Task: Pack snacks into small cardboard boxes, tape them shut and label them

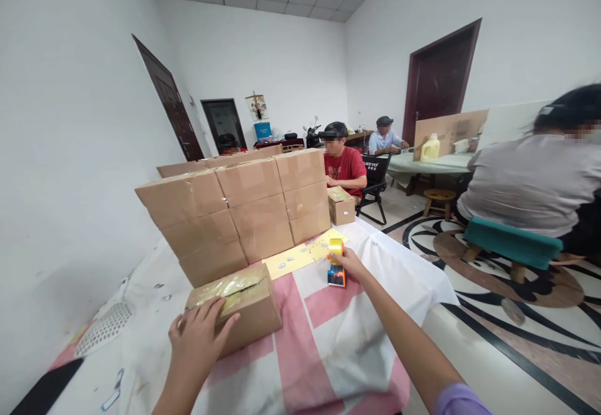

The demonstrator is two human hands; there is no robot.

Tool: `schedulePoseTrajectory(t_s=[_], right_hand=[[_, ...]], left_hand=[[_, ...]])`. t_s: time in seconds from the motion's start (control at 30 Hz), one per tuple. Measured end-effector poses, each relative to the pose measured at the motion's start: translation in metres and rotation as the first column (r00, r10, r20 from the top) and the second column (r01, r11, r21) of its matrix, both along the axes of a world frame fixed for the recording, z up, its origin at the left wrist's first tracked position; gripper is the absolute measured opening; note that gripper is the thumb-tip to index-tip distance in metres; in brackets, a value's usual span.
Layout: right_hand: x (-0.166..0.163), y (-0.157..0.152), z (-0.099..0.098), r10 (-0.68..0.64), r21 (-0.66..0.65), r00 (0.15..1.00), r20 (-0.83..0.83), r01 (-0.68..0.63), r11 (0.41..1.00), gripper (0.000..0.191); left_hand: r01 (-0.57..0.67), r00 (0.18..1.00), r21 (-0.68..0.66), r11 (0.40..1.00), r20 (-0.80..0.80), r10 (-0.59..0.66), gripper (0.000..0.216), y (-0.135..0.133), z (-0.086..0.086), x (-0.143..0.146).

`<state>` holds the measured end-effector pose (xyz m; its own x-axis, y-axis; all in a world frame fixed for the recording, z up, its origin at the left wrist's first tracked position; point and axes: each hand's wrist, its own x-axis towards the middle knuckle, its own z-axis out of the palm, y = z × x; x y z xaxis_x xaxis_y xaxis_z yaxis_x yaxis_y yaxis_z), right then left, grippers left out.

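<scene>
On the table (366, 340), a small box (239, 305) lies nearest, under the left hand (200, 337); to its right the right hand (352, 265) touches a tape dispenser (335, 265). Behind both stands a wall of stacked boxes (244, 211) (two rows high), with a sheet (300, 253) at its foot and another box (341, 205) at its right end.

From my feed: plain brown cardboard box (244, 307) sealed with yellowish clear tape; orange-and-blue tape dispenser (336, 265) with yellow roll; pink-and-white checked cloth on the counter (328, 340); stacked tan cartons (235, 215); pale yellow label sheet (300, 253); black-and-white swirl-patterned floor (516, 290); teal stool (511, 243).
</scene>
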<state>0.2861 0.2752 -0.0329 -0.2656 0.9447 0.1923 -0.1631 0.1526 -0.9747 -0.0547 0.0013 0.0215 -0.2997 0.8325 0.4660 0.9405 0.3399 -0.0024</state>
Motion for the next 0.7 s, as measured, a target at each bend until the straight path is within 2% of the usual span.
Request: schedulePoseTrajectory(t_s=[0.2, 0.33, 0.5, 0.6, 0.7], right_hand=[[-0.012, -0.025, -0.008, -0.08, 0.008, 0.994, -0.068, 0.081, 0.997, 0.058], [-0.019, -0.065, -0.005, -0.147, 0.01, 0.983, -0.111, 0.149, 0.989, 0.058], [-0.017, -0.124, 0.007, -0.169, 0.02, 0.977, -0.131, 0.173, 0.985, 0.053], [-0.011, -0.152, 0.012, -0.177, 0.035, 0.974, -0.139, 0.184, 0.982, 0.051], [-0.005, -0.17, 0.017, -0.178, 0.059, 0.976, -0.127, 0.187, 0.981, 0.05]], left_hand=[[-0.01, 0.999, -0.044, 0.999, 0.044, 0.012, 0.054, -0.002, 0.014, 0.014], [-0.012, 0.998, -0.1, 0.995, 0.058, 0.018, 0.049, 0.006, 0.021, 0.016], [0.055, 0.988, -0.138, 0.989, 0.15, -0.034, 0.049, 0.012, 0.036, 0.008], [0.057, 0.995, -0.14, 0.988, 0.09, -0.045, 0.048, 0.011, 0.037, 0.007], [0.017, 1.0, -0.098, 0.995, -0.009, -0.018, 0.049, 0.008, 0.028, 0.009]])
